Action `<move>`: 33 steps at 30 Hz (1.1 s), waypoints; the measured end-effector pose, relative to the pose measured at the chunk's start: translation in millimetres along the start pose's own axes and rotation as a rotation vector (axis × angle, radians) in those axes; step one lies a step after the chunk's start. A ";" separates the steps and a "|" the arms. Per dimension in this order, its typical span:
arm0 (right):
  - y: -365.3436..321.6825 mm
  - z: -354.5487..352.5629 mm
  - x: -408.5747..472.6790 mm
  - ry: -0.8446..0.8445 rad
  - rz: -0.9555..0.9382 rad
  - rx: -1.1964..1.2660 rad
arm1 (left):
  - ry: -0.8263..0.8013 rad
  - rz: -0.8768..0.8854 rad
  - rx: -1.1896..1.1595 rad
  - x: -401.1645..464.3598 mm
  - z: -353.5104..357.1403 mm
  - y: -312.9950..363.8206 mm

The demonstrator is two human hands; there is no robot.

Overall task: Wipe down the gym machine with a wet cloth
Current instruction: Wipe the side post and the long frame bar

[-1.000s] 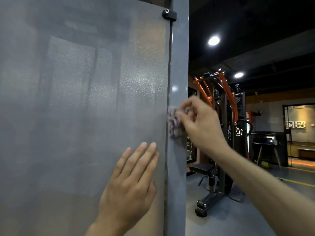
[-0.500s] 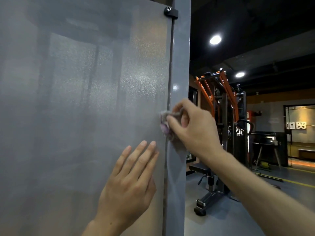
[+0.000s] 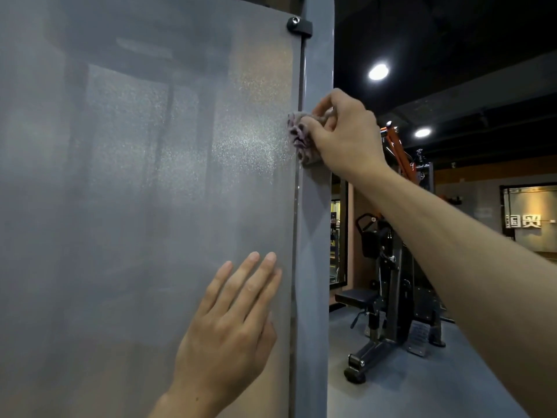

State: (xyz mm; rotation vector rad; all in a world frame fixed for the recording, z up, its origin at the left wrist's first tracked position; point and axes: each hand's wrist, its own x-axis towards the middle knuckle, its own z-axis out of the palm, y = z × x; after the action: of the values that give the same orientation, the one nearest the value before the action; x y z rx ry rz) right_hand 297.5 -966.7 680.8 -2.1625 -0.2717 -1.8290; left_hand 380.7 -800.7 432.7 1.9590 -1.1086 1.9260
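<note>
- Left of the grey upright post (image 3: pixel 315 221), a broad frosted grey panel (image 3: pixel 120 191) of the gym machine fills most of the view, its surface showing dim reflections and a speckled sheen.
- Low on that panel, just left of the post, the left hand (image 3: pixel 229 333) lies flat against the surface, fingers straight and close together, pointing up; it grasps nothing.
- At the panel's upper corner, a small black bracket (image 3: pixel 299 25) with a bolt joins the panel to the post.
- On the seam where the panel meets the post, well above the left hand and below the bracket, a bunched purple-and-grey cloth (image 3: pixel 301 140) is pressed against the machine.
- Against the post's front face, the right hand (image 3: pixel 343 137) grips the cloth, fingers curled round the wad, with the forearm reaching in from the lower right.
- Right of the post and farther back, an orange-and-black exercise machine (image 3: pixel 388 297) with a black seat stands on the grey floor (image 3: pixel 422 387).
- Above it, two round ceiling lights (image 3: pixel 378 71) glow on the dark ceiling.
- Farthest right of the post, a lit sign (image 3: pixel 523 221) with characters shows on a wall.
</note>
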 end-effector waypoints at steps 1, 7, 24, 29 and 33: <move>1.7 0.1 -0.4 0.001 0.010 0.019 | -0.002 0.001 -0.002 0.4 0.0 -0.1; 19.4 8.2 -95.3 -0.055 0.035 0.102 | -0.007 0.005 0.000 0.8 -1.8 0.4; 41.3 10.8 -392.9 -0.725 0.289 -0.036 | -0.249 -0.089 -0.152 -3.3 -29.5 16.0; 40.5 -14.6 -396.7 -0.794 0.390 -0.033 | -0.446 -0.169 -0.357 -28.4 -61.0 41.9; 41.5 -40.6 -401.7 -0.746 0.438 0.028 | -0.547 -0.253 -0.564 -65.4 -78.0 64.0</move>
State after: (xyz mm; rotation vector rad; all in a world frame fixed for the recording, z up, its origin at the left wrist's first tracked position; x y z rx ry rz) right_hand 203.7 -1001.2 287.4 -2.5393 0.0328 -0.7451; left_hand 288.1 -774.5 360.6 2.1772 -1.2617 0.8335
